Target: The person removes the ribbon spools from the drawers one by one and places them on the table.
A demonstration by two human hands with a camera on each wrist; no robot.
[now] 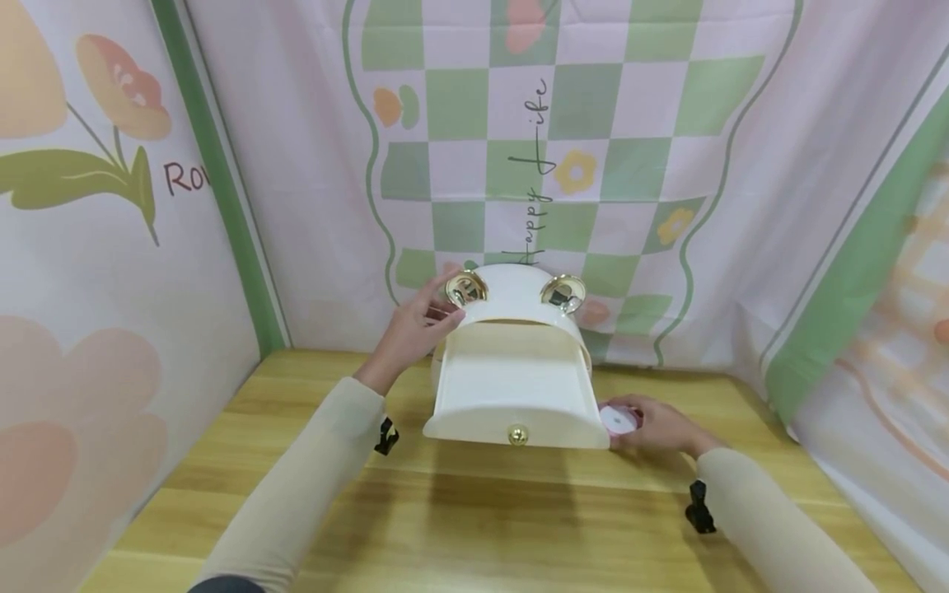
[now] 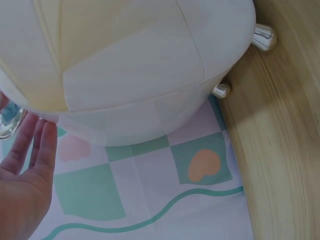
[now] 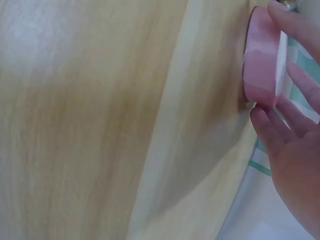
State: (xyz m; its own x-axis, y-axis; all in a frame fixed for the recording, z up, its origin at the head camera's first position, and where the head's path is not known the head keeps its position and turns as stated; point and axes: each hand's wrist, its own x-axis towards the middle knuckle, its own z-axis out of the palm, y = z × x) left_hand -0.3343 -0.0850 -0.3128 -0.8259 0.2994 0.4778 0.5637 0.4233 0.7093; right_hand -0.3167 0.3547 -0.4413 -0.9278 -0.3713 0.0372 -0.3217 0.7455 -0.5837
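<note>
A cream jewellery box (image 1: 515, 329) stands at the back of the wooden table (image 1: 474, 527), its lower drawer (image 1: 515, 395) pulled out toward me, a gold knob (image 1: 517, 434) on the drawer's front. Two gold round ornaments (image 1: 465, 288) sit on its domed top. My left hand (image 1: 426, 317) rests with straight fingers (image 2: 37, 142) against the box's left side (image 2: 150, 75), by the left ornament. On the table just right of the drawer, my right hand (image 1: 656, 424) pinches a small pink round case (image 1: 619, 420) between thumb and fingers (image 3: 295, 25); the case (image 3: 262, 60) stands right beside the drawer's corner.
Printed cloth walls close in the table on the left (image 1: 111, 247), back (image 1: 563, 148) and right (image 1: 875, 288). The box's gold feet (image 2: 263, 37) stand close to the back cloth. Bare wood lies between me and the drawer.
</note>
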